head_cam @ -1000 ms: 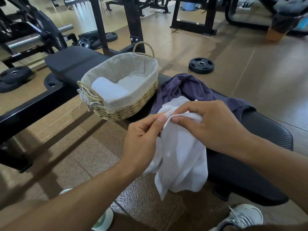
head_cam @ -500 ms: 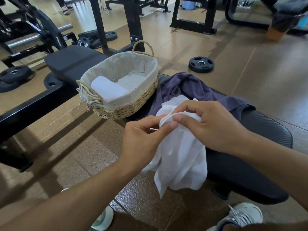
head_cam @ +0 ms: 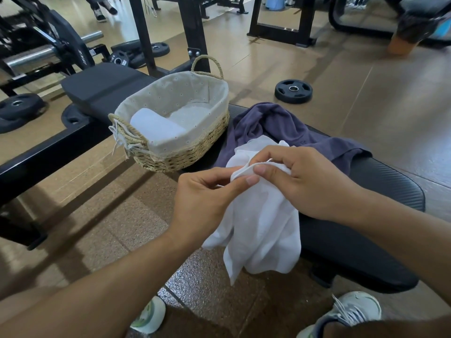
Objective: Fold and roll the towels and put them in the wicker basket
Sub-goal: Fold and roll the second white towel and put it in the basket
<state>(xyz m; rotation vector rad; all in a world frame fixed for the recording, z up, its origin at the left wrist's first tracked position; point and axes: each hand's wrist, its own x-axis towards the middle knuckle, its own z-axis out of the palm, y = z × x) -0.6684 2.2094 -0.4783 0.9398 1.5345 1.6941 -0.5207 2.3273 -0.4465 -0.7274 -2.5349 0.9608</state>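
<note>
White towel (head_cam: 263,228) edge pinched by both hands' fingers (head_cam: 251,179); no writing legible.

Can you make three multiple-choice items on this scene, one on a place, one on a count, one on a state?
1. Where is the purple towel? A in the basket B on the bench C on the floor
2. How many rolled towels lie in the basket? A one B two C three
3. The white towel is: A rolled B crumpled, pinched by both hands C flat

B: it lies on the bench.
A: one white roll.
B: left hand and right hand pinch its edge.
</note>
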